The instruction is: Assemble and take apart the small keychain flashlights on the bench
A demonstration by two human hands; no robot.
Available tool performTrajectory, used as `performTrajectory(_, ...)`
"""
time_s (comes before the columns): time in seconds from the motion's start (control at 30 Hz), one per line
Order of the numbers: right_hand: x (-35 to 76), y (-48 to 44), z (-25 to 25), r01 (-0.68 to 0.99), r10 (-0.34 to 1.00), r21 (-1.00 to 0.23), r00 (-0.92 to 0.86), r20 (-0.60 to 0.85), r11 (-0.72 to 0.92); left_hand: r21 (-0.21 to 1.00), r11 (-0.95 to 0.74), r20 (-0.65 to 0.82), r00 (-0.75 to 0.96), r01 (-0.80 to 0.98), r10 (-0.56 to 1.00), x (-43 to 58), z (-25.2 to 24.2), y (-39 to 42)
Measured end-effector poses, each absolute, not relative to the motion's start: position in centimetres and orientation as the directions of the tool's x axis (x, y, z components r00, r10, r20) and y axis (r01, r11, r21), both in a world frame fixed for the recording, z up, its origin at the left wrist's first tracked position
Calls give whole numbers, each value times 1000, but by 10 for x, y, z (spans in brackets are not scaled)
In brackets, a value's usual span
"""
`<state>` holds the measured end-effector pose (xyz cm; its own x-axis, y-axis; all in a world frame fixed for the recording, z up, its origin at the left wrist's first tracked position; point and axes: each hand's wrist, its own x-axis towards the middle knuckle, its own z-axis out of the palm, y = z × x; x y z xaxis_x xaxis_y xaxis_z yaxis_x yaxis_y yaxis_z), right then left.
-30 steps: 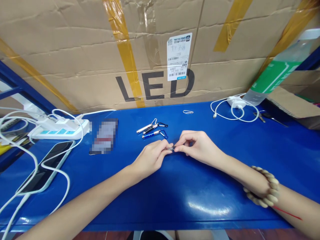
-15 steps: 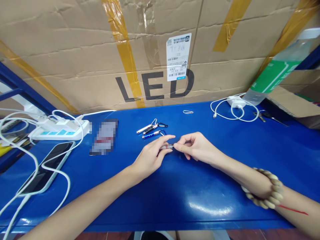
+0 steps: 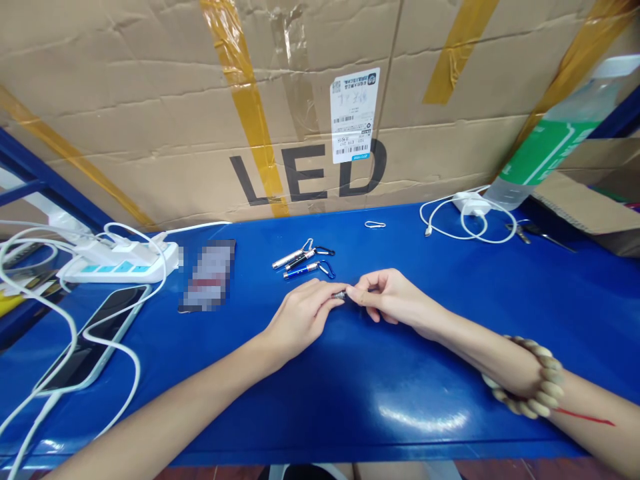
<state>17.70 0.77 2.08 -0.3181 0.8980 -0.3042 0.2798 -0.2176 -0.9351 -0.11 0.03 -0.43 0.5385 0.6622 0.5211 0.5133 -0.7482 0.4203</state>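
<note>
My left hand point(image 3: 300, 312) is closed around a small silver flashlight point(image 3: 340, 295), of which only the ribbed end shows past the fingertips. At that end, my right hand point(image 3: 383, 295) pinches thumb and forefinger together over a dark tip; the exact part between them is hidden. Just beyond the left hand lie a blue keychain flashlight point(image 3: 303, 271), a black one point(image 3: 301, 259) and a silver one point(image 3: 289, 259), each with a carabiner clip. Farther back on the blue table point(image 3: 345, 393) is a loose silver carabiner point(image 3: 375, 225).
On the left are a power strip point(image 3: 120, 267) with tangled white cables, a phone point(image 3: 95, 340) and a blurred-out flat item point(image 3: 207, 275). A charger with cable point(image 3: 473, 203), a bottle point(image 3: 550, 147) and keys point(image 3: 523, 233) stand right. A cardboard box point(image 3: 165, 133) walls the back.
My left fingers have closed down over the flashlight, covering its reddish label. The right hand keeps its pinch at the flashlight's end, almost in the same place.
</note>
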Motion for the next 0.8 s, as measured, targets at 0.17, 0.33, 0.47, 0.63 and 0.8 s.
performTrajectory(0.17, 176, 9, 22, 199, 894, -963, -376, -246, -181, 431, -697, 485, 504, 573, 715, 0, -5, 0)
performTrajectory(0.33, 176, 11, 16, 228, 905, -969, -386, -177, -92, 437, -668, 454, 493, 602, 742, 2, -3, 1)
performTrajectory(0.47, 179, 15, 14, 276, 940, -957, -340, -15, 85, 447, -658, 410, 515, 606, 753, 2, -1, 0)
performTrajectory(0.63, 190, 19, 17, 306, 740, -694, -459, 492, 652, 501, -649, 374, 534, 572, 759, 1, 1, -1)
performTrajectory(0.8, 196, 18, 14, 336, 567, -459, -556, 608, 822, 552, -644, 302, 593, 529, 746, 0, 3, -2)
